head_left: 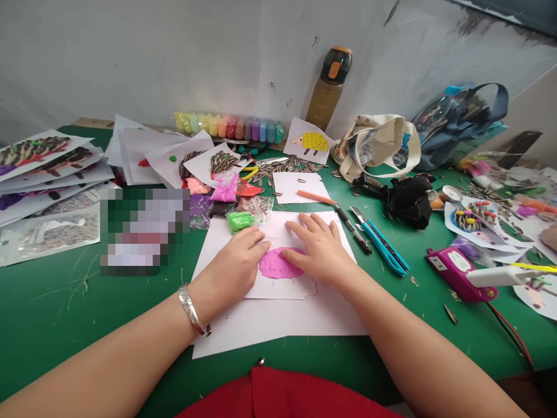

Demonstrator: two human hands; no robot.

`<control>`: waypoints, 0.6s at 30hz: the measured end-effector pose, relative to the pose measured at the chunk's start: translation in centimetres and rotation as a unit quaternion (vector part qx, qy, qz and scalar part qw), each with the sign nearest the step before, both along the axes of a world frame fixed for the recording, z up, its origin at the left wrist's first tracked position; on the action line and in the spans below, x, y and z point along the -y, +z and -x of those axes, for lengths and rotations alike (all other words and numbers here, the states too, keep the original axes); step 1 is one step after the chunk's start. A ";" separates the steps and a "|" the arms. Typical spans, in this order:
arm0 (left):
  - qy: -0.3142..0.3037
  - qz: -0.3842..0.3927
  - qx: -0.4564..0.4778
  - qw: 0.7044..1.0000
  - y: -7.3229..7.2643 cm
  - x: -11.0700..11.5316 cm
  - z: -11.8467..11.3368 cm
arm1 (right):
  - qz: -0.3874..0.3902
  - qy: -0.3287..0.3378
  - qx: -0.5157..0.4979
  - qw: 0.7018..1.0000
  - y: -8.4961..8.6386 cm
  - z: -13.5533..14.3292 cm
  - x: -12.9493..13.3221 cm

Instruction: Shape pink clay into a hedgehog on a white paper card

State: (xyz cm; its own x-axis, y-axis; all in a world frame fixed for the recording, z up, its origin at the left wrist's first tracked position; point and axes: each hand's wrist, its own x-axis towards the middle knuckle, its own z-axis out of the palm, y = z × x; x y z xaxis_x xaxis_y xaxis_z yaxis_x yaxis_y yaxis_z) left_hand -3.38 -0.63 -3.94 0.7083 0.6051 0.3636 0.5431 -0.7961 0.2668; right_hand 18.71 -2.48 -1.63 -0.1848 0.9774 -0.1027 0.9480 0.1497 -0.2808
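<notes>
A flattened oval of pink clay (281, 265) covers part of a pencil drawing on a small white sheet (278, 290), which lies on larger white paper (243, 337). My right hand (317, 247) rests over its right side, fingers spread and the thumb on the clay. At the left edge lies my left hand (241, 258), its fingers bent over the paper and their tips close to the clay; I see nothing held in it. Just beyond my left hand is a bag of green clay (242, 220), beside a bag of pink clay (225, 187).
To the right lie a blue utility knife (380, 241), a black pen (354, 232) and an orange tool (317, 197). Sunflower seeds (287, 168) are heaped behind. A bottle (328, 87) stands by the wall, near cloth bags (378, 145). Finished seed pictures (39, 157) pile up at left.
</notes>
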 end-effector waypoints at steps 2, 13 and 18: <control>0.002 0.011 0.004 1.000 0.2 0.0 0.0 | 0.009 -0.005 -0.024 1.000 -0.1 -0.2 -0.1; 0.004 0.012 -0.005 1.000 0.0 0.0 0.0 | 0.013 -0.023 -0.050 0.998 -0.2 0.0 -0.2; -0.001 0.018 -0.002 1.000 0.1 0.1 0.0 | 0.035 0.002 -0.043 0.998 0.0 -1.6 0.1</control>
